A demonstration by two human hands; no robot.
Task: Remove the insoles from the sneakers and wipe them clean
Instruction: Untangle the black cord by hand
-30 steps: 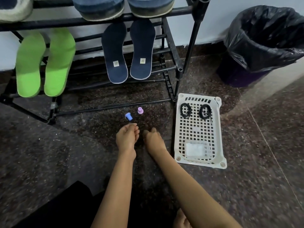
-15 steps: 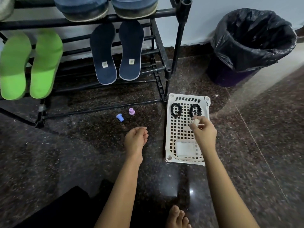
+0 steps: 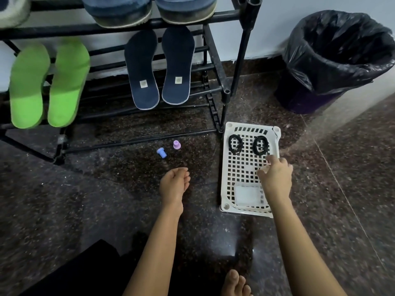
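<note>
Two green insoles (image 3: 49, 84) and two navy insoles (image 3: 158, 69) lean upright against the lower bars of a black shoe rack (image 3: 226, 67). Blue sneakers (image 3: 149, 9) stand on the shelf above them. My right hand (image 3: 275, 178) reaches down into a white plastic basket (image 3: 224, 171), fingertips against its grid floor. Whether it holds anything is hidden. My left hand (image 3: 174, 184) hovers over the floor, loosely curled, with nothing seen in it. A white folded wipe (image 3: 248, 194) lies at the basket's near end.
Two coiled black laces (image 3: 235, 144) (image 3: 260, 145) lie at the basket's far end. A small blue cap (image 3: 161, 152) and a purple cap (image 3: 176, 144) sit on the dark stone floor. A black-lined bin (image 3: 337, 60) stands at the right. My bare foot (image 3: 235, 283) shows at the bottom.
My right hand left my left hand, carried a small white piece over the basket and lowered into it; the piece is out of sight now. My left hand stayed, palm turned up.
</note>
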